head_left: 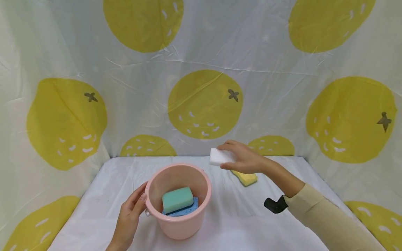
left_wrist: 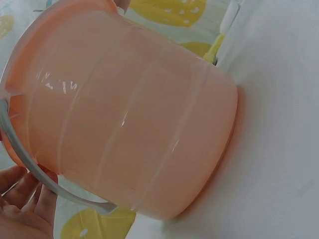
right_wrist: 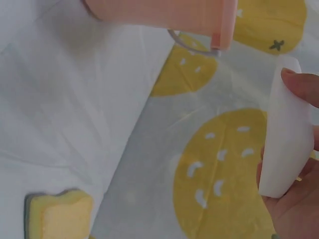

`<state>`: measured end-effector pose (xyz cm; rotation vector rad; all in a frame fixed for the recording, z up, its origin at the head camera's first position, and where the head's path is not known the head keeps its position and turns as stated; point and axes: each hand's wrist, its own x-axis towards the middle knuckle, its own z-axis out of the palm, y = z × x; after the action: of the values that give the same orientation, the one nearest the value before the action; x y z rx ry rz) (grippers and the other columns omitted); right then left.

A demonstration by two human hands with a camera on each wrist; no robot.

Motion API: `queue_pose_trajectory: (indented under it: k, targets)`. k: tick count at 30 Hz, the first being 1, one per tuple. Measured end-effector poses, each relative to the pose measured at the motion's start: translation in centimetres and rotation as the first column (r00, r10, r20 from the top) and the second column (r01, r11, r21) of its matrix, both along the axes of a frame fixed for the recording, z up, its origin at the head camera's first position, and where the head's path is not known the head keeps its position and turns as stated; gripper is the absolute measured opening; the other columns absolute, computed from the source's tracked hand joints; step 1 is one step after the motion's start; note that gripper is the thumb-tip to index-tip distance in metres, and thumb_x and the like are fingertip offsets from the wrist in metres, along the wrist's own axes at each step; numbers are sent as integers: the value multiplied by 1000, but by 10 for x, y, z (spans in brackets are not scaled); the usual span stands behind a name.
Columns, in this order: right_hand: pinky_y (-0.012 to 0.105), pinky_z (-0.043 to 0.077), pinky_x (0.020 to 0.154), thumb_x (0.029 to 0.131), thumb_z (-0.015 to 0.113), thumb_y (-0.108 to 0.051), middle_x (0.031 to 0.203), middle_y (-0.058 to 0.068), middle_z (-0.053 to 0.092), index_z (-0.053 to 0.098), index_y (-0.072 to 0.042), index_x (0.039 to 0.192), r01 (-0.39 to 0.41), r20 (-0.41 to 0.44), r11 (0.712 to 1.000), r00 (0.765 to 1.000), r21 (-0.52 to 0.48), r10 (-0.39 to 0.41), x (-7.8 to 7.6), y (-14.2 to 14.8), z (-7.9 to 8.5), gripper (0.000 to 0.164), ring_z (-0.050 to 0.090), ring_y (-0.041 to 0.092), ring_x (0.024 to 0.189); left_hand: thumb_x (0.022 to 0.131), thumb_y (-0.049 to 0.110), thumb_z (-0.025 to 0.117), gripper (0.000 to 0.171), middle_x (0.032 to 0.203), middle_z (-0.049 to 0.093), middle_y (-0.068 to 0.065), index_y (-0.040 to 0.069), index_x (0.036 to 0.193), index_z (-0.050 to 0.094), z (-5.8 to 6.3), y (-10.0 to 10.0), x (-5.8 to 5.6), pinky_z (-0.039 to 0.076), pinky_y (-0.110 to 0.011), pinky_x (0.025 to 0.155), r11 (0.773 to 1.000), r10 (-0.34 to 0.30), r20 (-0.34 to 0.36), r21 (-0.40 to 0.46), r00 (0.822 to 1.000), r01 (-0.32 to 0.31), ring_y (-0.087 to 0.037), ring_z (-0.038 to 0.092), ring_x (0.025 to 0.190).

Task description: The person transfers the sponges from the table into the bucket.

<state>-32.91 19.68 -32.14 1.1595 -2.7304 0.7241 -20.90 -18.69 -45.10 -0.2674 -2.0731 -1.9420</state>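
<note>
A pink bucket (head_left: 180, 226) stands upright on the white-covered table, its grey handle (left_wrist: 55, 186) hanging down. My left hand (head_left: 128, 212) holds the bucket at the left side of its rim. Inside lies a green sponge (head_left: 177, 199) on top of a blue sponge (head_left: 190, 208). My right hand (head_left: 243, 158) grips a white sponge block (head_left: 220, 157) in the air, to the right of the bucket and above the table. Thumb and fingers lie on opposite sides of the white block (right_wrist: 286, 132) in the right wrist view.
A yellow sponge (head_left: 246, 179) with a dark underside lies on the table below my right hand. White cloth (head_left: 201, 55) printed with yellow fruit hangs at the back and both sides. A black strap piece (head_left: 275, 205) shows beside the right sleeve.
</note>
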Motion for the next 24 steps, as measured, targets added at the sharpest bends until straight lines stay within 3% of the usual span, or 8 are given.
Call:
queue_pose_trajectory:
  k: [12, 19, 24]
  targets:
    - [39, 52, 88, 95, 75, -32, 130, 4, 59, 61, -9, 142, -105, 19, 994, 994, 28, 105, 2, -51, 9, 55, 56, 20, 111, 112, 17, 48, 42, 146, 58, -10, 1, 150, 51, 3, 1, 0, 54, -23, 93, 1000, 10, 12, -25, 1000, -9, -6, 61, 123]
    - [34, 53, 90, 94, 76, -31, 132, 3, 58, 60, -10, 143, -173, 62, 983, 984, 56, 170, 2, -79, 7, 56, 55, 18, 115, 112, 18, 49, 41, 147, 57, -11, 2, 150, 52, 2, 0, 0, 53, -23, 93, 1000, 13, 21, -29, 1000, -12, -6, 60, 123]
    - [34, 50, 97, 95, 75, -31, 134, 5, 58, 59, -9, 144, -228, 45, 970, 973, 85, 225, 2, -93, 7, 57, 55, 18, 120, 112, 19, 49, 42, 148, 56, -12, 3, 150, 52, 2, 0, 0, 53, -23, 93, 999, 17, 31, -34, 999, -16, -5, 60, 123]
